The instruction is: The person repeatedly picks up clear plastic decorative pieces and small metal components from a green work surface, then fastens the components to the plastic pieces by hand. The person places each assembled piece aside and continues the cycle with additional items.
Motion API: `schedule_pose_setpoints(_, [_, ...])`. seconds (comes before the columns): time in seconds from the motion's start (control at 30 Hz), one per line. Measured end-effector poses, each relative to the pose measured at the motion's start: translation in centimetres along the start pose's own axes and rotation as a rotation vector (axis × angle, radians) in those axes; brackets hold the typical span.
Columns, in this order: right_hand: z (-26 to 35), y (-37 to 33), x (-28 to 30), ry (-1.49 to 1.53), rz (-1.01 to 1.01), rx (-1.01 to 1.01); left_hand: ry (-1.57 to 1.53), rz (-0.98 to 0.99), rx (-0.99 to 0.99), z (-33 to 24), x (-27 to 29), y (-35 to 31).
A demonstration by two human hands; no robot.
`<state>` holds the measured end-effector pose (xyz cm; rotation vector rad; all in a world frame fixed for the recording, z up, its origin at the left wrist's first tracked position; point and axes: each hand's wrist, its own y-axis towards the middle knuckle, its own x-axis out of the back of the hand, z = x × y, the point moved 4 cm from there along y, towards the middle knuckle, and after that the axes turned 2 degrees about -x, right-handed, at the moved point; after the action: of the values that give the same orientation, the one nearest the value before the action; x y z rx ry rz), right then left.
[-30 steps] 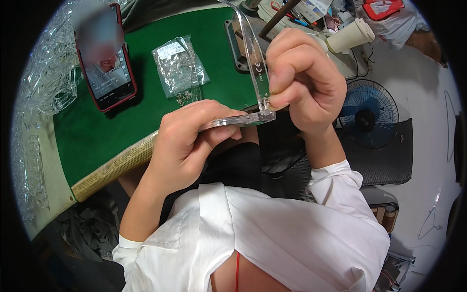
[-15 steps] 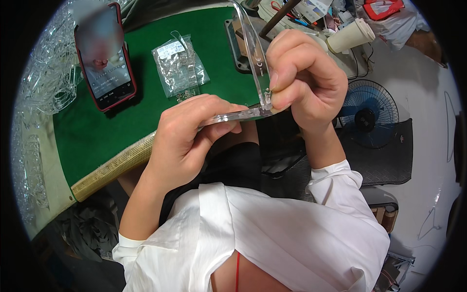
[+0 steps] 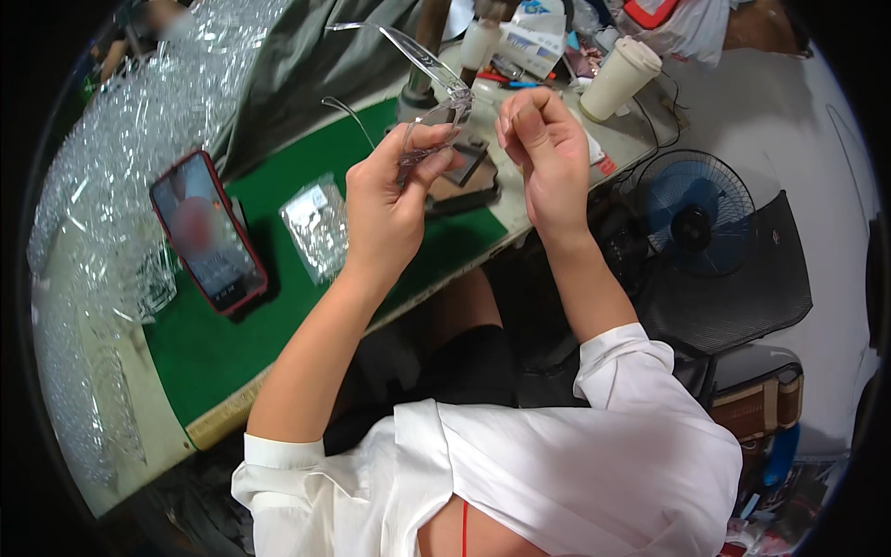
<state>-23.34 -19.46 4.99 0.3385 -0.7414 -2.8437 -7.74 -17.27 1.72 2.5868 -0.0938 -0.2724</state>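
The fingers of the left hand (image 3: 390, 209) are clamped on a clear plastic eyeglass frame (image 3: 461, 104) held above the desk (image 3: 158, 455), one temple (image 3: 420, 58) slanting up and away beyond them. The right hand (image 3: 557, 167) is just beside, apart from the frame, its thumb and forefinger bent close together; I cannot tell whether they pinch anything small. To handle the frame well, the left fingers should probably grip the rim near the hinge firmly but without squeezing, since such plastic likely flexes, with the hinge turned toward the right fingertips; working over the green mat (image 3: 200, 362) seems wise, as a dropped part would show there. Below and left of the left fingers lie a silvery plastic bag (image 3: 317, 227) and, farther left, a red-cased phone (image 3: 209, 232); a heap of clear plastic pieces (image 3: 176, 102) fills the desk's far left. Beyond the right fingers stands a white lidded cup (image 3: 620, 79); right of them, off the desk, are a blue-bladed fan (image 3: 696, 218) and a black mesh chair (image 3: 742, 283)
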Motion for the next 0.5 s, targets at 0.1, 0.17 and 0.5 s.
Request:
schedule_pose_setpoints(0.1, [-0.2, 0.0, 2.2, 0.009, -0.062, -0.057, 0.018, 0.004, 0.012, 0.8, -1.2, 2.1])
schedule_pose_setpoints(0.17, [0.0, 0.2, 3.2, -0.024, -0.08, -0.045, 0.019, -0.017, 0.003, 1.0, -2.1, 3.0])
schedule_pose_setpoints(0.5, [7.8, 8.4, 6.2, -0.307, -0.263, 0.488, 0.021, -0.072, -0.009, 2.2, -3.3, 4.8])
